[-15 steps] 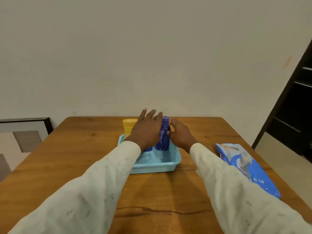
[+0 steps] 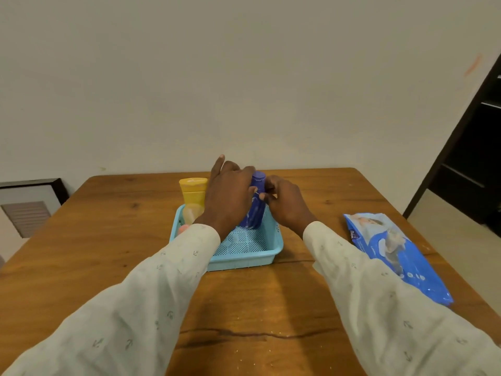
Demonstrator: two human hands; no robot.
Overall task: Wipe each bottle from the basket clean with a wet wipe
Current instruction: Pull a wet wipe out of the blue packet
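Both hands have closed in: left hand (image 2: pixel 230 194) and right hand (image 2: pixel 284 202) now grip the blue bottle (image 2: pixel 256 210); yellow bottle (image 2: pixel 193 196) just left of the fingers, wipes pack (image 2: pixel 393 253) well right.

Home room: wooden table (image 2: pixel 339 191), plain wall (image 2: pixel 244 77), dark shelving (image 2: pixel 477 164), framed picture (image 2: pixel 29 202) on floor.

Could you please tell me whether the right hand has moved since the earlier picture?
Yes. The right hand has closed in toward the blue bottle standing in the basket, and its fingertips now touch the bottle's side.
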